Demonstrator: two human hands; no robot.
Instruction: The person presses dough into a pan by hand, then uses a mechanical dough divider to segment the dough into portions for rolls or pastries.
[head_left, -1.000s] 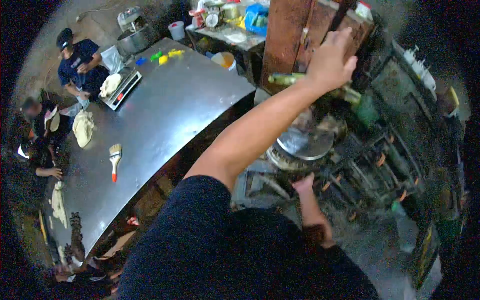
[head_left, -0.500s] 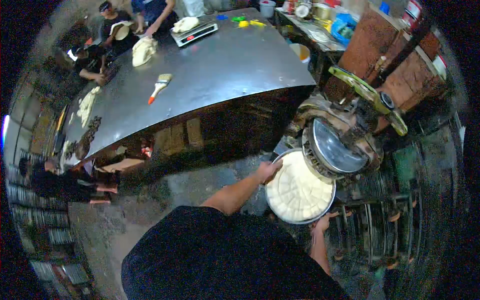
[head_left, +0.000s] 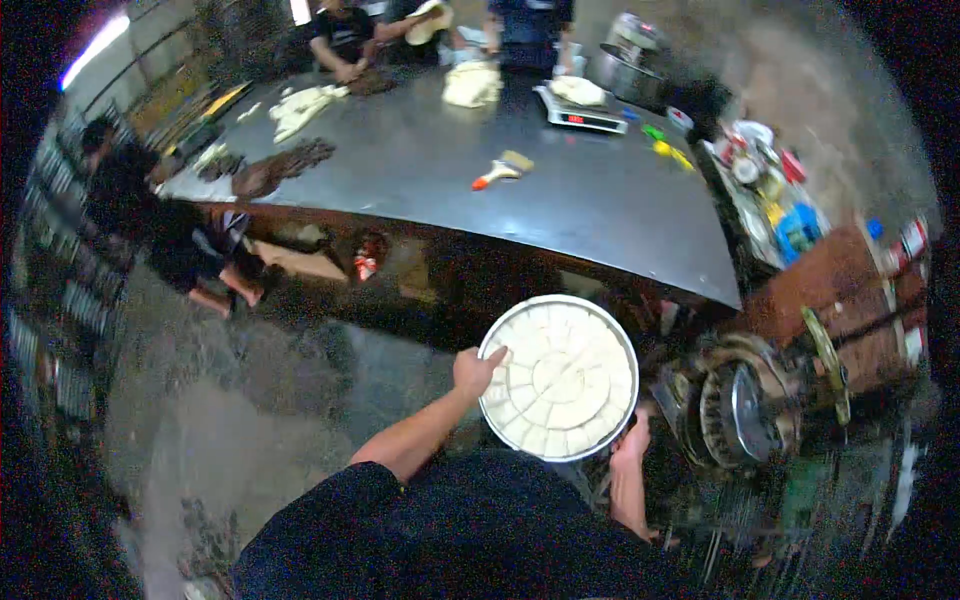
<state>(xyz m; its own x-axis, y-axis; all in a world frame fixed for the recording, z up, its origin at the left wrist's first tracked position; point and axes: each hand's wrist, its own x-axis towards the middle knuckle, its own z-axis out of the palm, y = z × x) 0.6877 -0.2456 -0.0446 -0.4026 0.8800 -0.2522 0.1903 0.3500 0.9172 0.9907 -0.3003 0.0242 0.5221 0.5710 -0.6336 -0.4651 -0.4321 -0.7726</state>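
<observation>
A round metal pan [head_left: 633,345] is in front of my body, its inside covered with pale dough [head_left: 556,385] cut into rings of wedge-like pieces. My left hand [head_left: 476,373] grips the rim on the left side, thumb over the edge. On the lower right my right hand [head_left: 630,440] holds the rim from outside, its fingers partly hidden by the pan. To the right of the pan stands a machine with a round metal head [head_left: 745,410], apart from the pan.
Beyond the pan lies a metal-topped table [head_left: 400,165] with a brush [head_left: 503,170], a digital scale [head_left: 580,110] and dough lumps [head_left: 471,85]. Several people work along its far side. Another person [head_left: 140,200] is at left. A cluttered side bench [head_left: 735,215] stands at right.
The pan has moved away from under the machine's round head, held in both my hands. My view has swung left, so the machine now appears further right.
</observation>
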